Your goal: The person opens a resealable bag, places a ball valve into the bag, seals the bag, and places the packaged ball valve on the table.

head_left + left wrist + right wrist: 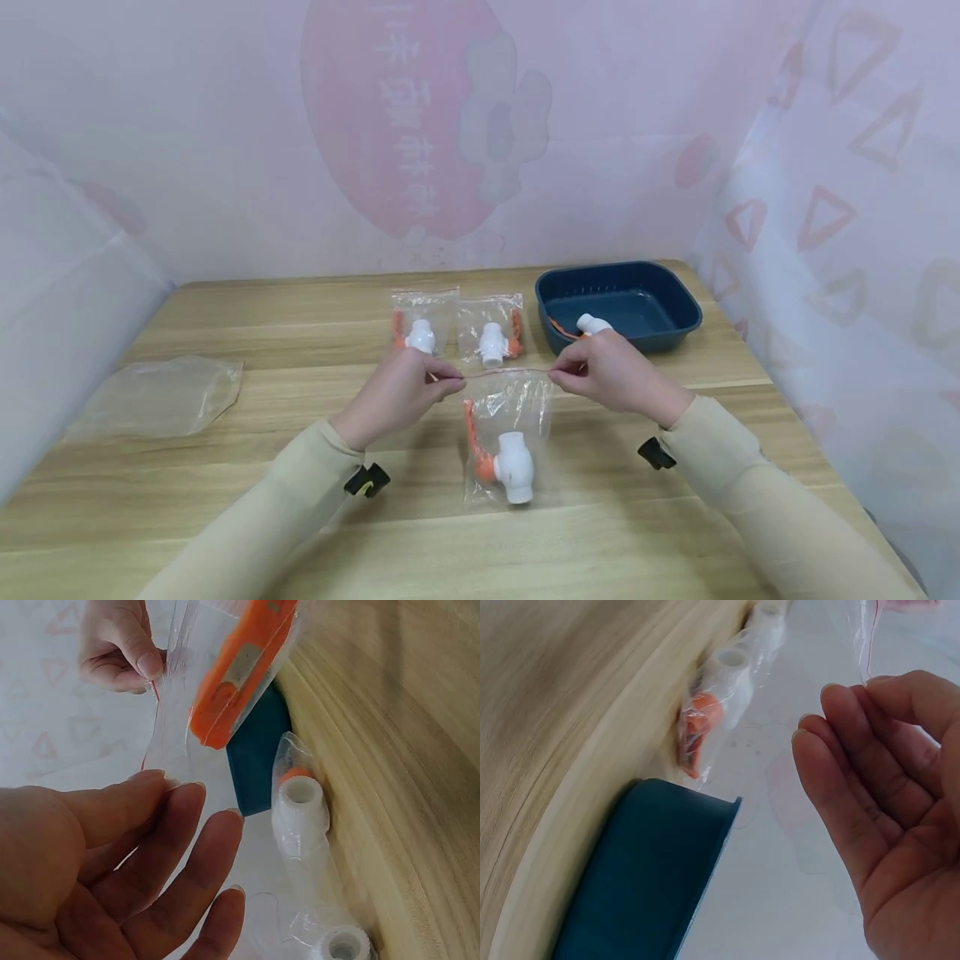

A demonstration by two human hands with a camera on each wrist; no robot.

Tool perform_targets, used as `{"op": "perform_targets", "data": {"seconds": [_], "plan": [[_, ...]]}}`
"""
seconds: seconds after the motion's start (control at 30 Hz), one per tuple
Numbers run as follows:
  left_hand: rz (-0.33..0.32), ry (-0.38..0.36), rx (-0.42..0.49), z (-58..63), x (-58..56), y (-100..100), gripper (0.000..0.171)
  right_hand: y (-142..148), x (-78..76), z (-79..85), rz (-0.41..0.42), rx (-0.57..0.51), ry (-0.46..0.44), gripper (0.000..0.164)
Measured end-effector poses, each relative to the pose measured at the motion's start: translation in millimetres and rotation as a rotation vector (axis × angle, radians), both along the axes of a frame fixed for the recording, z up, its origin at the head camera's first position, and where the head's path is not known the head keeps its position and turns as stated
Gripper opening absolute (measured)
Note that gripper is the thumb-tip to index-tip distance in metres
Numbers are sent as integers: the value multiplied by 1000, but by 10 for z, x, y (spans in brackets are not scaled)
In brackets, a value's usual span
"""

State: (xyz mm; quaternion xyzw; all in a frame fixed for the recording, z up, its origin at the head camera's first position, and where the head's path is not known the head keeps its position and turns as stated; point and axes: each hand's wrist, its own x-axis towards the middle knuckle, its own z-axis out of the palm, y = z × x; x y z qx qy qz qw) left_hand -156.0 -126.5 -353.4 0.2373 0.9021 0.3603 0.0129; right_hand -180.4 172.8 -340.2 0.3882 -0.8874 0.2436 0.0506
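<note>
A clear zip bag (528, 408) with a red seal line hangs between both hands in the head view. Inside it is a white ball valve (515, 468) with an orange handle (238, 675), low in the bag. My left hand (405, 392) pinches the left end of the bag's top edge between thumb and index finger. At the right end of that edge, my right hand (611, 372) pinches it the same way. The red line runs taut from one hand to the other. Below the pinch, the other fingers of each hand are loosely bent.
Two bagged valves, one left (422, 335) and one right (492, 343), lie beyond the hands. A dark blue basin (660, 340) at the back right holds another white valve (592, 323). An unfilled clear bag (161, 396) lies on the wooden table (300, 333) at left.
</note>
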Motion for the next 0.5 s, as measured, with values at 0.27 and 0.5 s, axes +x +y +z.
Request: {"op": "perform_targets", "data": {"seconds": [0.27,0.5], "plan": [[59,-42,-138,-151,-248,123,8,-100,-153,-82,-101,117,-64,10],[112,-98,-255,-204,-352,229,11,-192,-222,-156,-187,217,-101,26]]}}
